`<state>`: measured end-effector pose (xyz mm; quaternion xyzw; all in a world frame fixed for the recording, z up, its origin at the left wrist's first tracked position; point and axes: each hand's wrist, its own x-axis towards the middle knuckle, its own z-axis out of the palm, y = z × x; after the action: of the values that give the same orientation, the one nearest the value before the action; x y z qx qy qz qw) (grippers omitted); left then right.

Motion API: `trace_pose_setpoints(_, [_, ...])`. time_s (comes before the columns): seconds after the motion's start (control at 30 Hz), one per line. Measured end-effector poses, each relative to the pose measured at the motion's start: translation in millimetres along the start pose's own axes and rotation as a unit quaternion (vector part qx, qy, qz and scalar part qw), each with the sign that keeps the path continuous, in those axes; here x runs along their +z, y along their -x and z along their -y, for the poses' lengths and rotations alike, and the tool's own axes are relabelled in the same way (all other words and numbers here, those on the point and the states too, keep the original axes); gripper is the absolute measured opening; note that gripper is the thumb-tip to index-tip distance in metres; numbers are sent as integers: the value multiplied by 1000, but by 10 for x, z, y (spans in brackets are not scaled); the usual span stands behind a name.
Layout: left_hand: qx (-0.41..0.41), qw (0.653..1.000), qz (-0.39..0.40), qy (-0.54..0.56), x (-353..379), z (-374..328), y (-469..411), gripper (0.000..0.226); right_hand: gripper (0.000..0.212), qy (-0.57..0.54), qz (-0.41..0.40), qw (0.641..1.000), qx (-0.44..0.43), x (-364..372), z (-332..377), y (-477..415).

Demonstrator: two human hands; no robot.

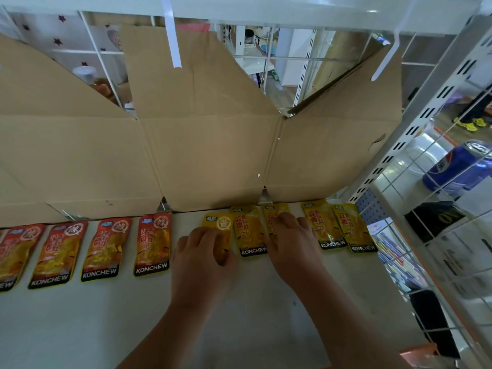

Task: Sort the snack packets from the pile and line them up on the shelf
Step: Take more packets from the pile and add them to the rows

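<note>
Plain tan cardboard (207, 145), red-orange packets (152, 243) (black bands with white lettering at the bottom), yellow packets (352, 227) banded alike, white shelf (80, 315), blue can (458, 166).

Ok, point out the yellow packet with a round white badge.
The leftmost yellow packet, under the left hand, beside the red packets. The other four yellow ones show red lettering, no badge.
</note>
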<state>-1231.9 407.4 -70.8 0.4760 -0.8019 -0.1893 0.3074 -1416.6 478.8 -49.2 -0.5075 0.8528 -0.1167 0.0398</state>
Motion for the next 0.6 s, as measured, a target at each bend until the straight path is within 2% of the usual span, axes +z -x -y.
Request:
trace_pose_setpoints(0.1, [0,1000,0,-4,-7,-10,9,30,43,-21,-10,1000,-3,-22,-22,8])
trace_pose_setpoints(0.27, [-1,1000,1,-10,7,-3,-2,35,37,-20,-92,994,56,-158,-481,-10])
trace_pose_setpoints(0.4, [-1,1000,-7,-8,14,5,-5,31,30,35,-60,992,105,-197,-717,-38])
trace_pose_setpoints(0.6, [-6,1000,0,-21,13,-14,-5,40,30,35,-49,994,90,-102,-597,-49])
